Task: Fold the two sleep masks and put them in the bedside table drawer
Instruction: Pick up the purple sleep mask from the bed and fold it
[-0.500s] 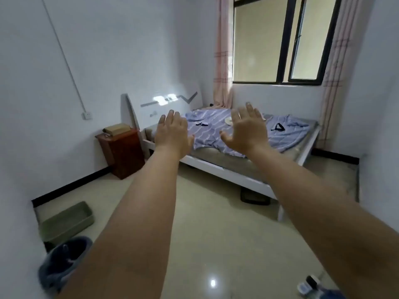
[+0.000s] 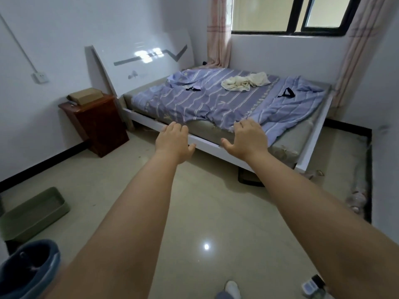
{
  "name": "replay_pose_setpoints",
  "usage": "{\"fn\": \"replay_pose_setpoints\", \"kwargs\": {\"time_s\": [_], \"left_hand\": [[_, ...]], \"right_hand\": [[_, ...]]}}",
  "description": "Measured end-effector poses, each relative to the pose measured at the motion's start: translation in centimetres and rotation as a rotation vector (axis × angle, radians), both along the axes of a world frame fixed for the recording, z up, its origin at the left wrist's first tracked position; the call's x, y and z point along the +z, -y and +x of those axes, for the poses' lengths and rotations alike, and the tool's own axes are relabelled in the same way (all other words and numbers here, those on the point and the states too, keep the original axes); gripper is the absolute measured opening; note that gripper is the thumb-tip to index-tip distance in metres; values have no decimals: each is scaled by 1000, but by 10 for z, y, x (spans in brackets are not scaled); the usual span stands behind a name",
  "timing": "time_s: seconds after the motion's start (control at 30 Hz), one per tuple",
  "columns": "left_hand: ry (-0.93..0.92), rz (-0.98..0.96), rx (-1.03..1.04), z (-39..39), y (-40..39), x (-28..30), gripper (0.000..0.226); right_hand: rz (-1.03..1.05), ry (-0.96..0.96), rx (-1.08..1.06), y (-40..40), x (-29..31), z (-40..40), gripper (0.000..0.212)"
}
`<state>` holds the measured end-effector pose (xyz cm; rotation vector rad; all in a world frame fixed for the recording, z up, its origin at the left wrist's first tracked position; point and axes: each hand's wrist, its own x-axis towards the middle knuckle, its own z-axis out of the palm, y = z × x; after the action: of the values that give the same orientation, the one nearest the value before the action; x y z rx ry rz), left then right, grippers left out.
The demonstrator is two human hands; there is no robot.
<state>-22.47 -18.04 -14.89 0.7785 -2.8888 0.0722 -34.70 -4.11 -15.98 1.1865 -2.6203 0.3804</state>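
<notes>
Two sleep masks lie on the bed's purple striped sheet [image 2: 216, 104]. One dark and lilac mask [image 2: 193, 88] sits near the headboard side; a black mask with a strap [image 2: 286, 93] lies toward the foot, at the right. The brown bedside table [image 2: 97, 124] stands left of the bed, its drawer closed. Both my arms reach forward over the floor. My left hand [image 2: 173, 142] and my right hand [image 2: 248, 140] hover palm down, fingers straight, in front of the bed's white side rail, holding nothing and well short of the masks.
A cream cloth [image 2: 246, 82] lies crumpled on the bed. A tan box [image 2: 85, 96] rests on the bedside table. On the floor at the left are a green tray [image 2: 32, 212] and a blue bin [image 2: 28, 270]. Window and curtains stand behind the bed.
The view has come closer to the bed and tilted down. Both hands have dropped from over the bed to in front of its side rail, still empty.
</notes>
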Motion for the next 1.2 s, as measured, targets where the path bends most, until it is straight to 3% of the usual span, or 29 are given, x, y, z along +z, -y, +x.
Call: {"fn": "replay_pose_setpoints", "kwargs": {"time_s": [0.3, 0.57, 0.83, 1.2], "left_hand": [[33, 41, 67, -197, 194, 0, 61], [25, 48, 114, -344, 397, -14, 58], [65, 71, 83, -497, 597, -14, 58], [211, 122, -30, -741, 836, -67, 58]], "right_hand": [[-22, 77, 60, 188, 3, -214, 52], [16, 51, 128, 404, -8, -368, 54], [6, 133, 99, 600, -10, -518, 52], [-28, 265, -55, 806, -60, -762, 54]]}}
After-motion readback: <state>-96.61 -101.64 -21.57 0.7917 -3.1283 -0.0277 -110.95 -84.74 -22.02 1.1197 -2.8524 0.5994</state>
